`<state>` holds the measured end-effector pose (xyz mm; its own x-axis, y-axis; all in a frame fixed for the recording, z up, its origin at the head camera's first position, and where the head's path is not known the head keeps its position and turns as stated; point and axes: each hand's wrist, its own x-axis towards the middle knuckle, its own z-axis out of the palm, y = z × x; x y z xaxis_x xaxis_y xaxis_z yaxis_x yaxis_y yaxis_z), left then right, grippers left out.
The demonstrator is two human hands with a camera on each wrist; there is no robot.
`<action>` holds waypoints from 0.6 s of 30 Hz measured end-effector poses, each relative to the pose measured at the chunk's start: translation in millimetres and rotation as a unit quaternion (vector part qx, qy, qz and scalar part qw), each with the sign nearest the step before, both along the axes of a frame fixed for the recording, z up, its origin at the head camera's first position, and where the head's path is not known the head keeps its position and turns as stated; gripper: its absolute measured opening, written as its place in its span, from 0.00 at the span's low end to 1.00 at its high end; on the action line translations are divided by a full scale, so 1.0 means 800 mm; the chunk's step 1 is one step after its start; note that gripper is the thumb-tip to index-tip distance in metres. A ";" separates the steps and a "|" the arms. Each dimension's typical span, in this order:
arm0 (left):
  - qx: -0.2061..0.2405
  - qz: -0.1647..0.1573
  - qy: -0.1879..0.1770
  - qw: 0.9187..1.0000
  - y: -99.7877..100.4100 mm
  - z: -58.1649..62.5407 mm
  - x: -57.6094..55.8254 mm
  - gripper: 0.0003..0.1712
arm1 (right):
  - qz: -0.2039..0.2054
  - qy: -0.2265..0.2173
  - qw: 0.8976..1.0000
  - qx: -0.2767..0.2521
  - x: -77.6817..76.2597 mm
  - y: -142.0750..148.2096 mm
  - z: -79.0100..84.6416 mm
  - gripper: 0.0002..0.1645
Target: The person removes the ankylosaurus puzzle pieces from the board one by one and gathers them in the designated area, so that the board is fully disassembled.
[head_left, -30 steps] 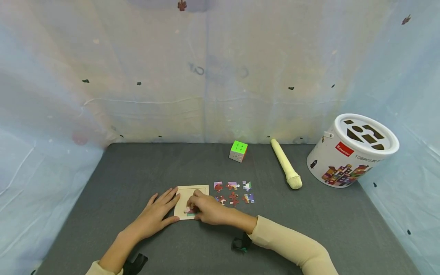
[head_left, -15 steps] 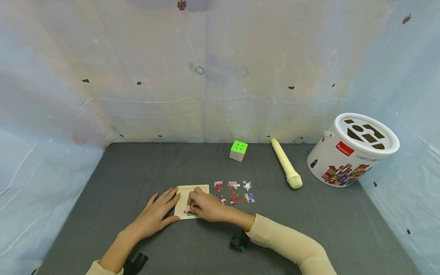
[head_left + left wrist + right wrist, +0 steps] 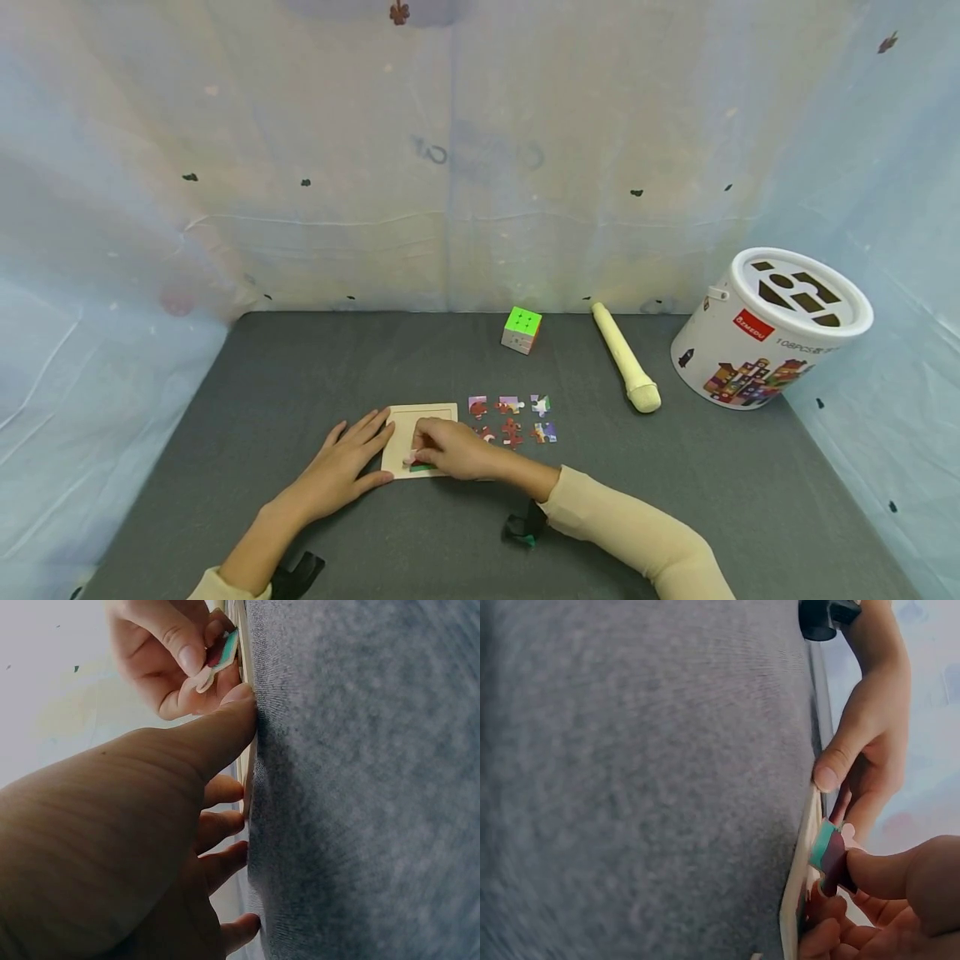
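A square wooden puzzle tray (image 3: 401,429) lies flat on the dark grey tabletop. Over its lower half, my right hand (image 3: 456,451) pinches a jigsaw piece (image 3: 831,855) between thumb and fingers. That piece is teal along one edge and dark red in the middle, with a pale knob, and stands tilted against the tray's surface in the right wrist view. My left hand (image 3: 341,463) rests along the tray's left side, fingers stretched out, with the thumb (image 3: 238,701) touching the near edge. The right hand's fingers hide the tray's right part.
Several loose jigsaw pieces (image 3: 510,405) lie in two rows right of the tray, one partly behind my right hand. Farther back are a green-topped puzzle cube (image 3: 521,330) and a cream microphone (image 3: 625,358). A white block bucket (image 3: 765,333) stands at the right.
My right hand has shifted slightly up and right, and the jigsaw piece in its fingers has turned a little, showing more green at its lower edge. The left hand stays put.
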<state>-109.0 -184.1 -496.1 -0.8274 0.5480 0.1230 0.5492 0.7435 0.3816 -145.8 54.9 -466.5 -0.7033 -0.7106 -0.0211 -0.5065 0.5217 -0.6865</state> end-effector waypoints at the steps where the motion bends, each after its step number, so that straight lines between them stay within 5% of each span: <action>1: -0.001 0.000 -0.001 1.000 0.000 0.000 0.000 0.43 | 0.001 -0.014 1.000 -0.009 -0.001 0.001 0.000 0.06; 18: 0.005 0.001 -0.008 1.000 -0.001 -0.001 0.000 0.44 | 0.027 -0.141 0.982 -0.126 -0.009 0.021 -0.007 0.06</action>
<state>-109.4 -184.8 -497.2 -0.8300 0.5459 0.1147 0.5419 0.7402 0.3980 -153.2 72.0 -472.2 -0.6556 -0.7546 -0.0291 -0.2994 0.2951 -0.9073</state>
